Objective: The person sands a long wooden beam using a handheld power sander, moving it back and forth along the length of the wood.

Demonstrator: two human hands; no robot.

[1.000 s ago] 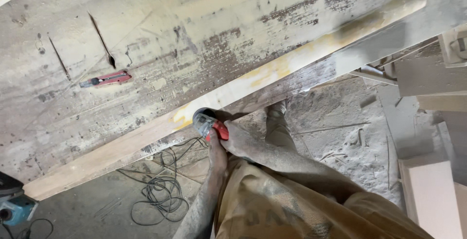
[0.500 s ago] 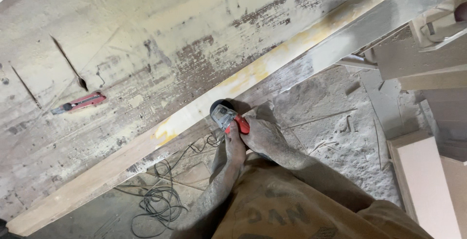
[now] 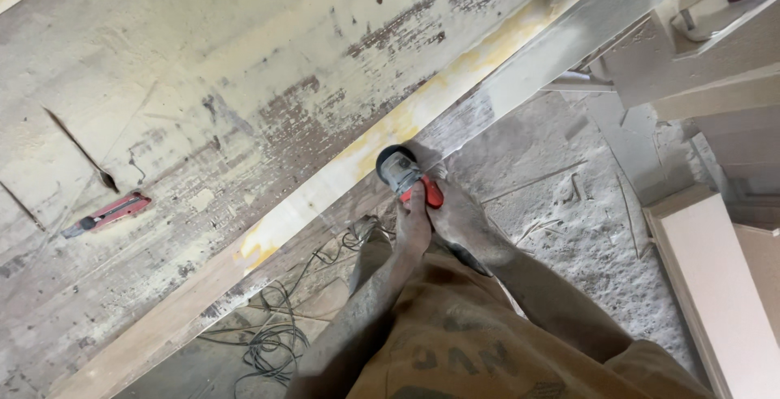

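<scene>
A long pale wooden strip (image 3: 325, 192) lies along the front edge of a worn, paint-stained workbench (image 3: 203, 66). A red and grey angle grinder (image 3: 404, 174) presses against the strip's edge. My left hand (image 3: 413, 224) grips the grinder's body from below. My right hand (image 3: 459, 220) wraps the red rear of the same tool. Both forearms are coated in dust. The grinder's disc is hidden against the wood.
A red utility knife (image 3: 106, 214) lies on the bench at the left. A tangle of black cable (image 3: 272, 342) sits on the dusty floor under the bench edge. Pale boards (image 3: 723, 285) stand at the right, with dusty wooden parts (image 3: 691, 49) above them.
Both hands and the grinder have slid to the right along the strip. The view followed, so the knife shifted left and the blue tool at lower left left the frame.
</scene>
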